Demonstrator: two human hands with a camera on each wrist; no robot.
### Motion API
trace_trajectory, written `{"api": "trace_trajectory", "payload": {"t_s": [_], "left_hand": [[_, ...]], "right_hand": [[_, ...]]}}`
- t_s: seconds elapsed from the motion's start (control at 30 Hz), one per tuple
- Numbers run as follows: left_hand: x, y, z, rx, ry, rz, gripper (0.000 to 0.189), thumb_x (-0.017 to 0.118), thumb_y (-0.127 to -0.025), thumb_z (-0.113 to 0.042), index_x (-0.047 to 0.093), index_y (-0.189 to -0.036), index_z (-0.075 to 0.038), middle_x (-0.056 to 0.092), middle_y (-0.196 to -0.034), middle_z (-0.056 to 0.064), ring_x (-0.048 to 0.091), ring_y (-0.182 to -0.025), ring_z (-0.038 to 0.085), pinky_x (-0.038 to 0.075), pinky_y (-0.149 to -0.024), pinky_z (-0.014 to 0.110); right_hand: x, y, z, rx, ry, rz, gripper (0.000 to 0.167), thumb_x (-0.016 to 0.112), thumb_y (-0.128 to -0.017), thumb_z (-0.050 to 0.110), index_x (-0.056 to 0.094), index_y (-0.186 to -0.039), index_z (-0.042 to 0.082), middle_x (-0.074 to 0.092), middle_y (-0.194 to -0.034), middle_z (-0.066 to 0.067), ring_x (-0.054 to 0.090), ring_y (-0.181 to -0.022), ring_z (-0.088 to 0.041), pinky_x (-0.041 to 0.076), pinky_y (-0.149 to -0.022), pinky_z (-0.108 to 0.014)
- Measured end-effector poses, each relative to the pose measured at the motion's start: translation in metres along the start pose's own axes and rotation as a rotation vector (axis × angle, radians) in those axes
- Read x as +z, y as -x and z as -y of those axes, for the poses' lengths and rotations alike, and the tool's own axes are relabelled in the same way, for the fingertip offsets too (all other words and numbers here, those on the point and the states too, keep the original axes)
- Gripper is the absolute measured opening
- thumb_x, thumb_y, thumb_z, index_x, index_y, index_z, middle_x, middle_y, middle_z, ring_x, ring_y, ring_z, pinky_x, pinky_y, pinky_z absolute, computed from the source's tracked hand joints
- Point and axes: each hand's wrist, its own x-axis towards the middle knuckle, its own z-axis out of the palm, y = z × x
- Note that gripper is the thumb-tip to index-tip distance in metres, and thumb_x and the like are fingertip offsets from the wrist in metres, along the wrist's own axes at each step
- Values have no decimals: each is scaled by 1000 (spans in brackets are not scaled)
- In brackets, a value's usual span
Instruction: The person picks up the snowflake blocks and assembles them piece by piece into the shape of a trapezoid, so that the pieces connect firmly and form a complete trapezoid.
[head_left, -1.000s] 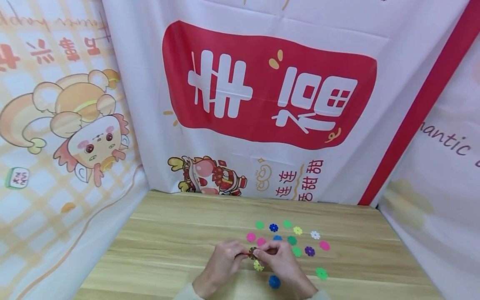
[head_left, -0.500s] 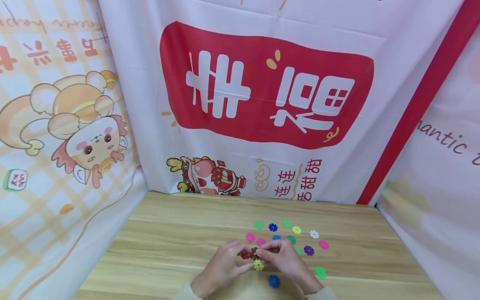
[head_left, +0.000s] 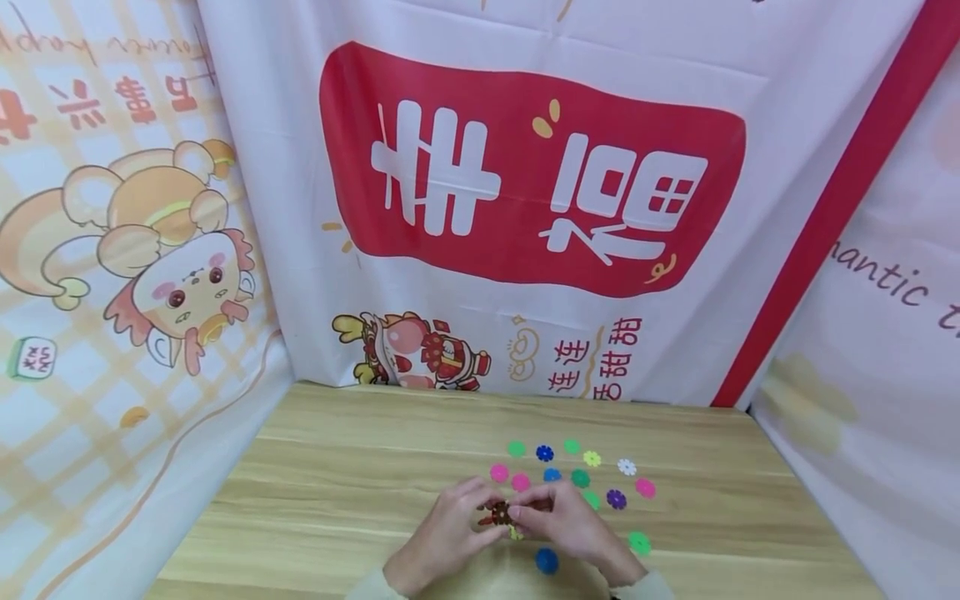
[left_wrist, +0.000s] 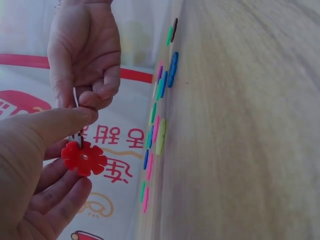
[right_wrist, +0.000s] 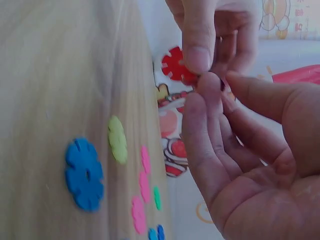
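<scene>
A person holds a red disc and a brown disc, both notched, above a wood-grained desk in front of a printed cloth. The right hand pinches the brown disc between thumb and fingers; the left hand has its thumb and fingers spread around the red one, though whether they grip it cannot be told. The work appears to be at the joining step, one disc's notch fitted to the other's edge, and the next move would seem to call for a steady hold on the brown disc and a check that the red is seated squarely before either hand lets go. The head view shows the brown disc nearly face-on and the loose discs scattered ahead and to the right, among them a white disc and a purple disc. Only the left-wrist view catches the red disc broadside, a dark edge meeting its upper notch; the right-wrist view buries that joint behind fingertips. That last view shows a yellow disc whole, beside a blue disc, where the head view leaves the yellow mostly covered by the hands.
</scene>
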Motion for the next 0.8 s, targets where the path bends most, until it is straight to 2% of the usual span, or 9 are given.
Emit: {"api": "trace_trajectory", "payload": {"t_s": [0.17,0.33,0.5,0.6,0.8], "left_hand": [[-3,-1,1,-84,79,28,35,87,-88,-23,74,-119,-15,74,-115,-4,70,-100,7,62,-89,23],[-6,0,2,-170,127,59,33,86,-89,-25,73,-119,-19,73,-115,-6,69,-100,3,63,-89,25],[-7,-1,5,-183,127,59,32,87,-88,-26,74,-117,-21,72,-113,-9,68,-98,1,62,-88,21],[-8,-2,6,-177,129,55,31,87,-88,-26,74,-116,-22,72,-111,-10,67,-97,-1,60,-88,18],[-8,-2,8,-179,142,59,30,87,-88,-25,73,-115,-22,72,-110,-10,67,-97,-1,61,-88,19]], "right_hand": [[-12,-3,-5,-126,221,19,19,78,-97,23,79,-111,10,79,-101,-4,73,-88,-11,63,-77,-20],[-17,-10,-10,-178,429,77,20,83,-91,15,78,-110,8,79,-99,-1,70,-85,-3,61,-77,-17],[-16,-19,-11,-233,634,117,23,85,-88,15,78,-110,11,78,-99,1,71,-87,-4,62,-78,-19],[-13,-24,-13,-262,708,123,25,87,-86,17,78,-109,13,77,-99,4,68,-86,-3,61,-77,-19],[-6,-27,-14,-239,714,144,28,89,-83,17,78,-109,15,75,-98,6,64,-84,0,59,-76,-16]]}}
